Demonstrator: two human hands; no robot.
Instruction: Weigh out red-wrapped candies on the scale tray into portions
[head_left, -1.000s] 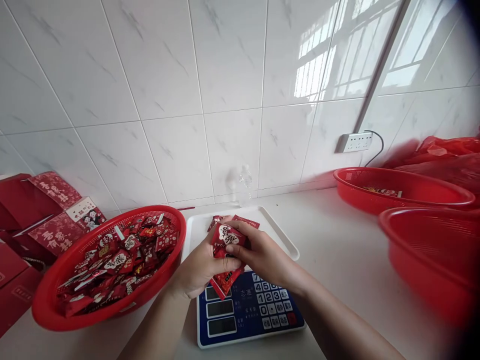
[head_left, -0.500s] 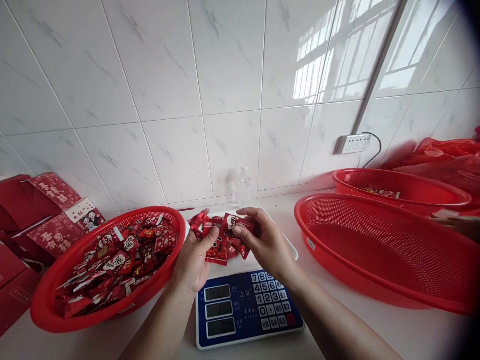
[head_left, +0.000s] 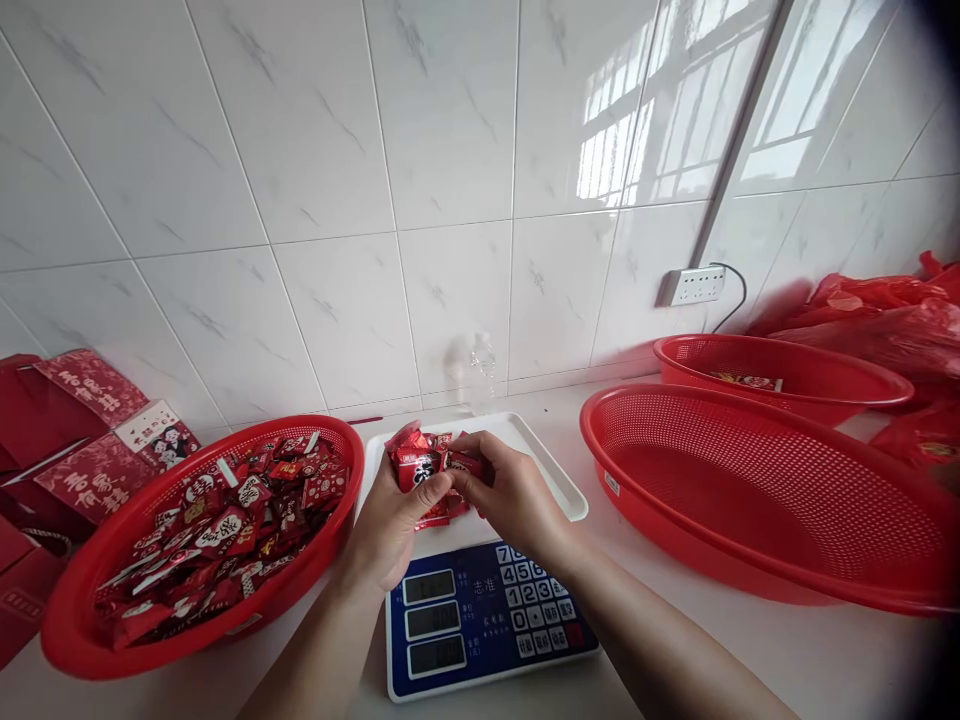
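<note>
Both my hands meet over the white tray (head_left: 559,487) of a blue digital scale (head_left: 487,620). My left hand (head_left: 390,525) is closed around a bunch of small red candy packets (head_left: 417,463). My right hand (head_left: 506,495) pinches the same bunch from the right side. To the left stands a red mesh basket (head_left: 82,625) filled with several more red packets (head_left: 225,520).
A large empty red mesh basket (head_left: 750,500) sits right of the scale, another red basket (head_left: 780,375) behind it. Red plastic bags (head_left: 885,320) lie at far right. Red gift boxes (head_left: 82,440) stack at far left. A power strip (head_left: 691,286) hangs on the tiled wall.
The large empty red basket slid in from the right to beside the scale. My hands lifted the packets off the scale keypad and drew them together over the white tray.
</note>
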